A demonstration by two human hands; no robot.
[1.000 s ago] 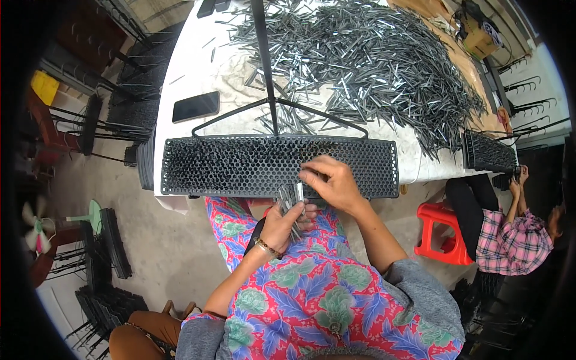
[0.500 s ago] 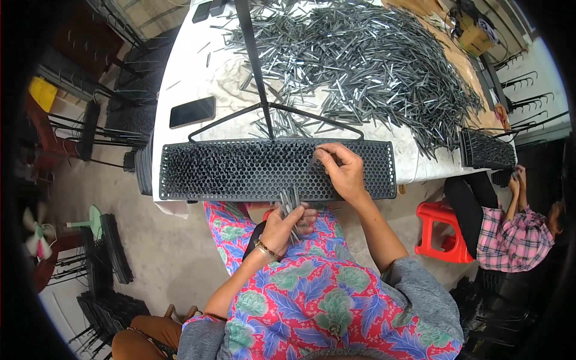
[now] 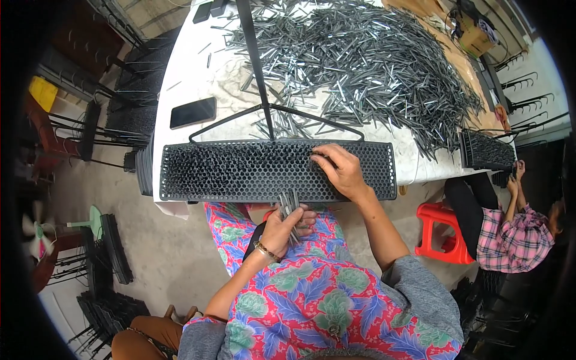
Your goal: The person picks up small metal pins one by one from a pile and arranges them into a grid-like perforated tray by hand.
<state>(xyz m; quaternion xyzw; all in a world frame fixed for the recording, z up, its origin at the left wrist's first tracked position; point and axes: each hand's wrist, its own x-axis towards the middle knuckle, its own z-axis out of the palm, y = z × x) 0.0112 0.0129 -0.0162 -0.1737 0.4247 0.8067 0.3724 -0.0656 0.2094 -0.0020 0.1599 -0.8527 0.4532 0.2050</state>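
A long black panel (image 3: 258, 187) full of round holes lies along the table's near edge. Dark pieces fill many holes on its left and along the far side. My left hand (image 3: 281, 231), below the panel's near edge, is closed around a bundle of thin dark strips (image 3: 288, 204), which point up toward the panel. Over the panel's right half, my right hand (image 3: 343, 171) has thumb and fingertips pinched together close to the holes. Whatever sits between those fingertips is too small to make out. A black rod frame (image 3: 312, 116) joins the panel's far edge.
A large heap of loose dark strips (image 3: 360, 66) spreads across the white-covered table (image 3: 198, 78). A phone (image 3: 192, 113) lies at left. To the right, a co-worker (image 3: 516, 234) handles another panel (image 3: 489, 149) near a red stool (image 3: 441, 234). Stacked panels stand at left.
My right hand has shifted slightly left, its fingers now lower and flatter over the holes. The left hand keeps its bundle almost still.
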